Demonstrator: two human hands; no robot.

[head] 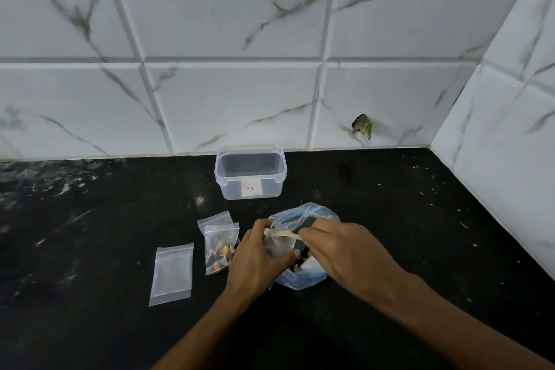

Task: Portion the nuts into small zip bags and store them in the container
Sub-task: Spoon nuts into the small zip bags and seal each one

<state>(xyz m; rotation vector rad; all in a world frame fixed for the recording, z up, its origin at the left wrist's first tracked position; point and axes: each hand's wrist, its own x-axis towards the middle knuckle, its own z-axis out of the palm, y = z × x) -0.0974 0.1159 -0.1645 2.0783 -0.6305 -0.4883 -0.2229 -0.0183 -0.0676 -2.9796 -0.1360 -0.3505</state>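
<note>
Progress stands at roughly the midpoint, judged from the layout. On the black bench (pixel 90 234) one small zip bag holding nuts (pixel 220 249) lies just left of the hands, with what appears to be a second small bag (pixel 214 219) tucked partly beneath it — contents of that one cannot be determined. A further empty zip bag (pixel 171 274) lies flat to the left, apart from the others and not yet filled.

The left hand (pixel 258 258) grips a small clear bag (pixel 276 245) at its mouth, fingers curled round the plastic. The right hand (pixel 345 252) has its fingers bent down at the same opening; whether they pinch nuts or the bag's lip is not clear. Both hands work directly over the large supply bag (pixel 303 213), which has a blue zip line and rests on the bench; a few nuts (pixel 297 267) show between the hands.

The clear container (pixel 250 173) stands open near the tiled wall, behind the supply bag, with nothing visible inside. No lid is in view.

Outstanding — finish and seal the bag in hand, fill the empty one, then move all bags into the container.
</note>
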